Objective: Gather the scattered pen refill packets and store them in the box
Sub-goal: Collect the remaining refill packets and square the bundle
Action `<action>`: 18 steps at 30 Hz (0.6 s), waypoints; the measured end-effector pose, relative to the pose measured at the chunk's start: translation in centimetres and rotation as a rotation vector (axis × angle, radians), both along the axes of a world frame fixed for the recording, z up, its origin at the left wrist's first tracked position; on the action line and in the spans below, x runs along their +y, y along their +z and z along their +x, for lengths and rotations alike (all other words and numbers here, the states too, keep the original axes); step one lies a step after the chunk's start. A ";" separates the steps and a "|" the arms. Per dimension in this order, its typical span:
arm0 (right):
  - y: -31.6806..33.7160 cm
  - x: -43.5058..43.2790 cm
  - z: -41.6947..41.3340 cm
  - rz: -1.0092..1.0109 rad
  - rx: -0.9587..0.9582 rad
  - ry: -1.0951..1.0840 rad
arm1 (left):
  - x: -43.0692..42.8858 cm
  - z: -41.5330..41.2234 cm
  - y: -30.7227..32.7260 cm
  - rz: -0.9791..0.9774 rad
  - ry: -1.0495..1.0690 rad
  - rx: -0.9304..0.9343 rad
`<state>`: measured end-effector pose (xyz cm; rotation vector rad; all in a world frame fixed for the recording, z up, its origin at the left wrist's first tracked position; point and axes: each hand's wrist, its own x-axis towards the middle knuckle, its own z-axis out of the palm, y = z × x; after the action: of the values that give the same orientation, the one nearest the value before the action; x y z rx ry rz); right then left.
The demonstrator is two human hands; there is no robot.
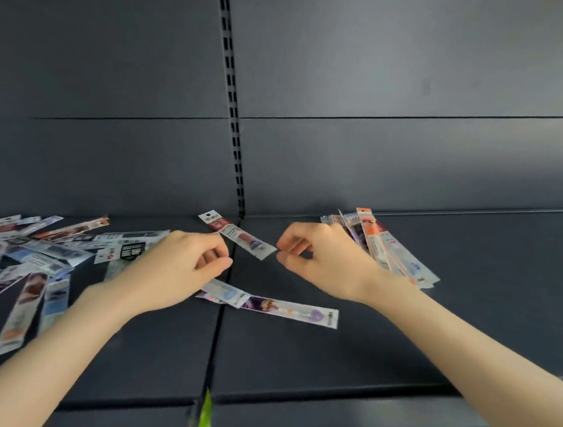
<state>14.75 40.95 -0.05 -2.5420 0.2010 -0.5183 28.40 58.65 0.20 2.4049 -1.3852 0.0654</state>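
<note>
Many pen refill packets point(20, 269) lie scattered over the left of the dark shelf point(287, 357). A red-labelled packet point(237, 234) lies slantwise at the middle, between my two hands. My left hand point(175, 271) hovers just left of it with curled fingers, thumb near the forefinger, and nothing visible in them. My right hand point(326, 264) grips a bundle of packets point(383, 248) that fans out behind it, and its thumb and forefinger touch the red packet's near end. Two more packets point(275, 307) lie below my hands. No box is in view.
The shelf's dark back panel has a slotted upright point(233, 97) at the centre. A seam point(216, 336) runs down the shelf between two boards. Yellow-green tags point(200, 424) sit at the front edge.
</note>
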 end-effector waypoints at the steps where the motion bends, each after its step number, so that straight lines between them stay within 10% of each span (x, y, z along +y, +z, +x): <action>1: -0.5 1.1 0.4 0.001 0.040 -0.003 | 1.0 0.7 -0.4 0.017 -0.023 -0.009; 18: -1.0 8.0 3.7 0.098 0.272 -0.266 | 3.6 7.0 -2.0 0.106 -0.375 0.086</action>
<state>18.44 48.95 -1.00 -2.4951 0.6535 -0.2494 35.42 62.22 -1.77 2.1558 -1.8104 -0.2095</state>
